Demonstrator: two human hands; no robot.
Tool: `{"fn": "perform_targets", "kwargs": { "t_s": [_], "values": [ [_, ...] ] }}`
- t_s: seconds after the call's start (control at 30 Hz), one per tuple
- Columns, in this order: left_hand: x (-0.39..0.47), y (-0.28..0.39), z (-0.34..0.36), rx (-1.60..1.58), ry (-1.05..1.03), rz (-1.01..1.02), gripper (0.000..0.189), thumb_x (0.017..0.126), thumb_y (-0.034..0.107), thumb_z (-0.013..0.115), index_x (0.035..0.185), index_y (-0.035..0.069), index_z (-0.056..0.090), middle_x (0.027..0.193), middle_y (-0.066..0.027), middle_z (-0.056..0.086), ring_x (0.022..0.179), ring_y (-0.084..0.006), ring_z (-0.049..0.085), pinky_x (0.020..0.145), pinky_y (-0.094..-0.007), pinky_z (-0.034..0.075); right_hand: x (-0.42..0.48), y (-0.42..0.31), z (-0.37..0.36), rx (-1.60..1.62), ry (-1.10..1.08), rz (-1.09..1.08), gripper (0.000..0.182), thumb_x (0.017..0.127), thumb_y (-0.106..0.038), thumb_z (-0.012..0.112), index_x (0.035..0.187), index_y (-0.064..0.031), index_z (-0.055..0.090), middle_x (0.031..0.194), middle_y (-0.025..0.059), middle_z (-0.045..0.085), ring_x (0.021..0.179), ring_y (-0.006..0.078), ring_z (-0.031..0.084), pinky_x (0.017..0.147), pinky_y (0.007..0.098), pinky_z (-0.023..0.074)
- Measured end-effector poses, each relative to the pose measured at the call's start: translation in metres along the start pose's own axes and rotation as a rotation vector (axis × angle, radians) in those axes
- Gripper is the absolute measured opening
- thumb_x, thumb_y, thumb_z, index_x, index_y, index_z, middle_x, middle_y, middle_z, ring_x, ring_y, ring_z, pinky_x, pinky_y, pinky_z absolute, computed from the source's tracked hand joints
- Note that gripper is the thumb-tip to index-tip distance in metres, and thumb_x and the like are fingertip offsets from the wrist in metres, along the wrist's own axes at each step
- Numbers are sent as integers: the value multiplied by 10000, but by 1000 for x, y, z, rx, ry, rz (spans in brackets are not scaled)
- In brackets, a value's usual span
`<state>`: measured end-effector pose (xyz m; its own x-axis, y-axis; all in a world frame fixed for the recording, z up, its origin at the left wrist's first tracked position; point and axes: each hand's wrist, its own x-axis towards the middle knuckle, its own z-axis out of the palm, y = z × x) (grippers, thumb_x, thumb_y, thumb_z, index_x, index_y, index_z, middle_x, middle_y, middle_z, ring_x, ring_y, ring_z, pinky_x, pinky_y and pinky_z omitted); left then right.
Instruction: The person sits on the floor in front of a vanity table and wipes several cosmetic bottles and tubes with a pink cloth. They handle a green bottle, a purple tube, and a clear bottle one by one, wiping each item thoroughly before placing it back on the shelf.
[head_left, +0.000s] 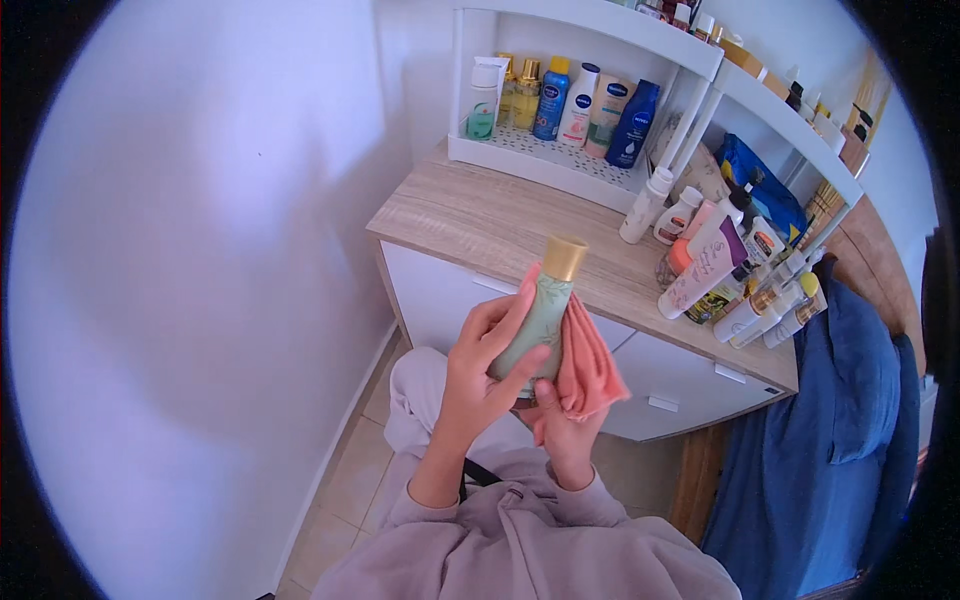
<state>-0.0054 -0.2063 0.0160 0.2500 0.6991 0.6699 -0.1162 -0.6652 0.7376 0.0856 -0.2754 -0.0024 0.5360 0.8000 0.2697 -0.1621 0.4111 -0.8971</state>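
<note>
A pale green bottle (534, 330) with a gold cap is tilted in front of me, above my lap. My left hand (484, 367) is closed around its side, fingers behind and thumb across the front. Near the bottle's base, my right hand (566, 424) holds a coral-pink cloth (589, 364), which hangs against the bottle's right side. The right thumb lies by the base; some of the right fingers are hidden behind the cloth and bottle.
A wood-topped dresser (465, 199) stands before me. A white shelf rack (551, 169) on it holds several lotion bottles (577, 105). More tubes and bottles (709, 266) crowd its right side. A wall (210, 262) is at left, blue fabric (795, 450) at right.
</note>
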Motion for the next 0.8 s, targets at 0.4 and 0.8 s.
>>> {"fn": "perform_targets", "kwargs": {
  "t_s": [0.4, 0.8],
  "values": [
    [-3, -6, 6, -80, -104, 83, 450, 672, 21, 663, 1106, -10, 549, 965, -103, 499, 845, -180, 487, 733, -258, 391, 26, -16, -15, 132, 11, 51, 429, 881, -236, 465, 1209, -52, 259, 696, 55, 487, 372, 57, 425, 307, 193, 311],
    [-4, -6, 4, -508, 101, -265, 451, 663, -36, 682, 1086, -39, 526, 917, -89, 575, 872, -142, 553, 767, -240, 446, 18, -15, -17, -117, -274, 190, 504, 882, -341, 432, 1209, 17, 297, 649, 48, 491, 382, 80, 452, 312, 200, 344]
  ]
}}
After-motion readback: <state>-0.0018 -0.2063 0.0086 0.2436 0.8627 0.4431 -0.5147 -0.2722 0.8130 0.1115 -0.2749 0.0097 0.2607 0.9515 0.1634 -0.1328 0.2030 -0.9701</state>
